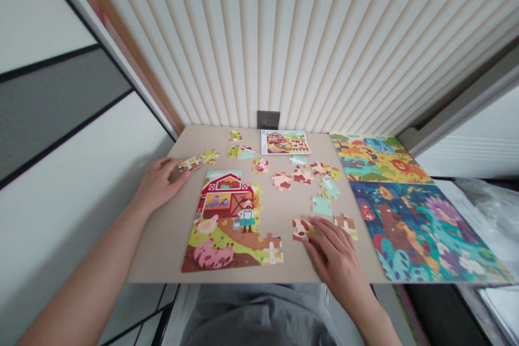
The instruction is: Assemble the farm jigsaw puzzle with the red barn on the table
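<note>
My left hand (159,186) is at the table's left side, thumb and index finger closed around the edges of a puzzle piece (189,164) with a fence print. On the right, my right hand (334,246) has its thumb and fingers at a brown-spotted puzzle piece (300,229), partly covering it. Between the hands lies a partly assembled farm puzzle (223,221), showing a red barn, a farmer, a hen and a pig. Its right edge is jagged, with a white fence piece (273,250) at the lower corner.
Several loose pieces lie beyond and right of the puzzle, including a pale blue piece (321,205) and a cow-head piece (260,166). A reference card (285,142) lies at the back. Two finished puzzles, a yellow animal scene (377,159) and a dark blue one (421,232), lie right.
</note>
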A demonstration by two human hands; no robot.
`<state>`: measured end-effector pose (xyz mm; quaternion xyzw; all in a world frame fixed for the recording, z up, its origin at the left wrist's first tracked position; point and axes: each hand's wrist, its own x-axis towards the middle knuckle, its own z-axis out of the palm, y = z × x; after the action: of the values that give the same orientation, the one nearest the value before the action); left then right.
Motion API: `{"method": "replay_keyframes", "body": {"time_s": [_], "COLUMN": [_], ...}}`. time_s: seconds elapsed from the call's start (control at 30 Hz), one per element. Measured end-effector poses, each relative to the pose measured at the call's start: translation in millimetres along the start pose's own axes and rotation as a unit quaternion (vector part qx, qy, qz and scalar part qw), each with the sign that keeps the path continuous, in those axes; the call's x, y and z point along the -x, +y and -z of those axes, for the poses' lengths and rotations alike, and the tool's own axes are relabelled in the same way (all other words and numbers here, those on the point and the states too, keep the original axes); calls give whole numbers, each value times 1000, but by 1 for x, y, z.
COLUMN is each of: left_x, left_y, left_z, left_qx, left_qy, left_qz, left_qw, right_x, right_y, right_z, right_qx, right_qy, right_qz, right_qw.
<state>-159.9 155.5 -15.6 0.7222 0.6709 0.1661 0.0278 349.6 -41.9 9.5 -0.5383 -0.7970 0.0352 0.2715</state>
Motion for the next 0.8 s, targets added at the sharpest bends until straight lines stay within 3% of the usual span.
{"method": "replay_keyframes", "body": {"time_s": [0.27, 0.47, 0.63, 0.8], "left_x": [7, 2, -22, -26], "left_y": [16, 46, 89, 158], "left_z": [9, 19, 16, 4], "left_qx": [40, 62, 91, 127], "left_qy": [51, 48, 12, -41], "left_qz": [-2, -83, -161, -251], "left_qw": [998, 993, 983, 959], "right_x": [5, 1, -7, -16], "right_y": [3, 3, 0, -3], "right_z": [0, 2, 1, 7], "right_qx": [-31, -37, -31, -20], "right_qy": [-22, -31, -44, -65], "right_qz": [-6, -4, -3, 3], "right_qw": [999, 999, 999, 998]}}
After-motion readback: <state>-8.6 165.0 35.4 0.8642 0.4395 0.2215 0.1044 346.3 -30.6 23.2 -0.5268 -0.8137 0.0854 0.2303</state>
